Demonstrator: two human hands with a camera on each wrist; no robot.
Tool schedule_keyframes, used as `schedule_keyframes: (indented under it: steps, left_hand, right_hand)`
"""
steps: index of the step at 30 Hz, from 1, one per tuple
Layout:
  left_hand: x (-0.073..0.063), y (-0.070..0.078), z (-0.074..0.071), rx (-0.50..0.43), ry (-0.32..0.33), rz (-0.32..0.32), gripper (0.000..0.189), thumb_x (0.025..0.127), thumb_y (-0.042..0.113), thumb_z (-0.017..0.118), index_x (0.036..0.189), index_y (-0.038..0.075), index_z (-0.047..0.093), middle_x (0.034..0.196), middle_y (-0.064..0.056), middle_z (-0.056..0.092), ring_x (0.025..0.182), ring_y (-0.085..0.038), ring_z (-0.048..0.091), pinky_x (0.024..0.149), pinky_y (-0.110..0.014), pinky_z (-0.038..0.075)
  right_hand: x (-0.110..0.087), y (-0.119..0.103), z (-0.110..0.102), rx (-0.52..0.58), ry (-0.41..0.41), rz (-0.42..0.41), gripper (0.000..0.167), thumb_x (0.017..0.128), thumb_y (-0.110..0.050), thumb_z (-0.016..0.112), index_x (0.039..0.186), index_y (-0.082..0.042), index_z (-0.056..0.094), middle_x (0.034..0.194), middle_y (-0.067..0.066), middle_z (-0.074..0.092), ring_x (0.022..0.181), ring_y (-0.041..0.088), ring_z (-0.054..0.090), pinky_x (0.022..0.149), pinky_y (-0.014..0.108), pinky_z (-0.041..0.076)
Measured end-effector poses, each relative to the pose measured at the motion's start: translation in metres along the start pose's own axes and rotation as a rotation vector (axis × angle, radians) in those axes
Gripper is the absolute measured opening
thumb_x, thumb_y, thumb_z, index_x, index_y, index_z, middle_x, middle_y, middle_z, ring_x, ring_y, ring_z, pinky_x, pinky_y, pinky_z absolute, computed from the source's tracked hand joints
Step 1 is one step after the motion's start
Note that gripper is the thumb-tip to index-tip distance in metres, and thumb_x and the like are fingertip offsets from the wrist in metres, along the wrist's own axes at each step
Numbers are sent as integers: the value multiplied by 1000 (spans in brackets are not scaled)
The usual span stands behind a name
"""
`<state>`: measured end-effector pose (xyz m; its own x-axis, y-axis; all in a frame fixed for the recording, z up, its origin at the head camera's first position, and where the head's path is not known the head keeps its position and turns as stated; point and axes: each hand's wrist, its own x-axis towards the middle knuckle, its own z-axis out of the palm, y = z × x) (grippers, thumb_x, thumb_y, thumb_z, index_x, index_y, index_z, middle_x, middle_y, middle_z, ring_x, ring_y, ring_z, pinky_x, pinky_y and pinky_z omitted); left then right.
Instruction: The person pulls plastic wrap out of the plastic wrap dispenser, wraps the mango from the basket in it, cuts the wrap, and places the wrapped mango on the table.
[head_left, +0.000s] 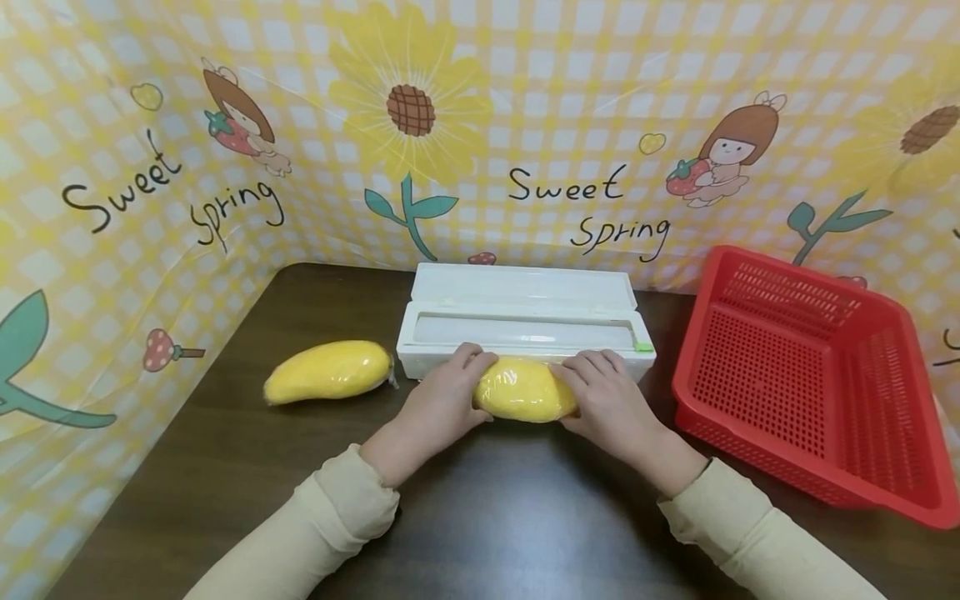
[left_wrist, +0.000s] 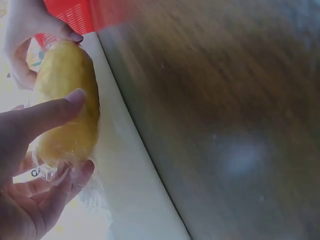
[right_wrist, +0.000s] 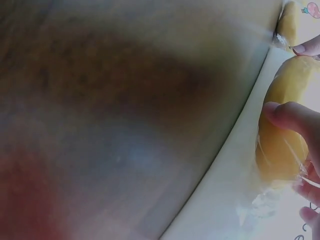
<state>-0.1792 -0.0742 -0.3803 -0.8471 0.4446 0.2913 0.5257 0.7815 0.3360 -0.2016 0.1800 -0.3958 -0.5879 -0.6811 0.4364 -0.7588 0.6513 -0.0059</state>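
Both hands hold a yellow mango by its two ends, just in front of a white cling film dispenser. Clear film covers the mango, and loose film bunches at its end in the left wrist view. My left hand grips the left end, with the thumb laid along the near side. At the other end is my right hand, its thumb on the near side too. The dispenser's lid stands up, showing a film roll and a green slider at the right.
A second film-wrapped yellow fruit, longer and slightly curved, lies on the dark wooden table left of the dispenser. On the right stands a red perforated basket. A yellow checked cloth with printed flowers hangs behind and at the sides.
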Motion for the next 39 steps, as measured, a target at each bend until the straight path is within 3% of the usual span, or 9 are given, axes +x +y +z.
schedule_keyframes:
  steps: [5, 10, 17, 23, 31, 39]
  left_hand:
    - [-1, -1, 0, 13, 1, 20, 69, 67, 17, 91, 125, 5, 56, 108, -9, 58, 90, -24, 63, 76, -41, 54]
    - [0, -2, 1, 21, -11, 19, 70, 67, 19, 91, 126, 3, 56, 104, -10, 58, 88, -24, 63, 76, -41, 54]
    - [-1, -2, 6, -3, -20, -11, 70, 68, 18, 90, 127, 1, 56, 111, -12, 59, 89, -28, 64, 77, -41, 54]
    - [1, -4, 9, -13, -34, -34, 69, 68, 17, 90, 127, 2, 56, 118, -12, 58, 95, -28, 64, 79, -40, 53]
    - [7, -4, 7, -5, -111, -55, 71, 69, 19, 90, 128, -1, 55, 120, -13, 58, 103, -26, 61, 87, -38, 50]
    - [8, -3, 7, -7, -145, -86, 66, 68, 19, 90, 122, 3, 56, 114, -8, 59, 99, -24, 60, 84, -39, 50]
  right_hand:
    - [2, 0, -2, 28, -40, -6, 75, 60, -18, 93, 124, 4, 60, 114, 14, 60, 104, 29, 55, 89, 42, 48]
    - [2, 1, -2, 42, -15, 8, 77, 56, -19, 95, 123, 2, 62, 110, 12, 61, 98, 29, 58, 84, 41, 51]
    - [-3, 4, 4, -12, 37, -10, 75, 54, -25, 95, 119, -1, 66, 110, 11, 65, 96, 28, 62, 83, 44, 46]
    - [-4, 3, 7, -30, 54, -5, 68, 59, -26, 92, 117, -2, 67, 108, 11, 67, 100, 27, 62, 82, 45, 42]
    - [-6, 6, 10, -13, 78, -9, 57, 58, -22, 91, 103, -4, 60, 101, 12, 67, 98, 29, 62, 81, 44, 42]
    - [-5, 7, 11, -10, 40, -18, 58, 57, -25, 94, 100, -5, 62, 99, 10, 67, 93, 28, 63, 80, 43, 42]
